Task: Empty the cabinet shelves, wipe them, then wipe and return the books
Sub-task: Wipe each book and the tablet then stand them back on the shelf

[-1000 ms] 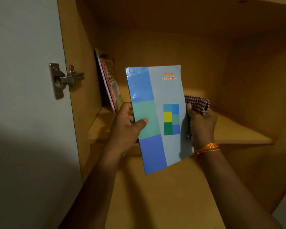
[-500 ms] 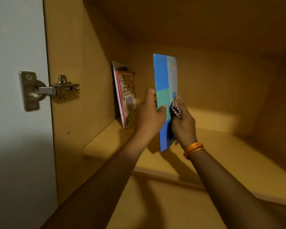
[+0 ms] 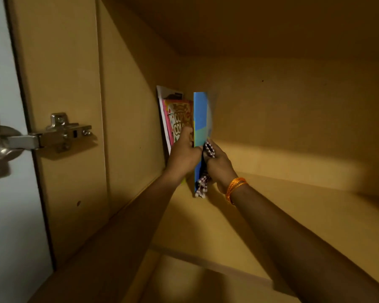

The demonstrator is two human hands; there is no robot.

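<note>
wooden cabinet walls are glowing dim yellow around a bare shelf. nearest, both arms are reaching in; the left hand is closing its grip on the blue notebook, while the right hand is clutching a checked cloth and steadying the cover. beyond, the notebook is standing upright beside the colouring book at the far left corner. it could be tipping rightward once released, having no support there. a second ago it was facing the camera, outside the shelf.
</note>
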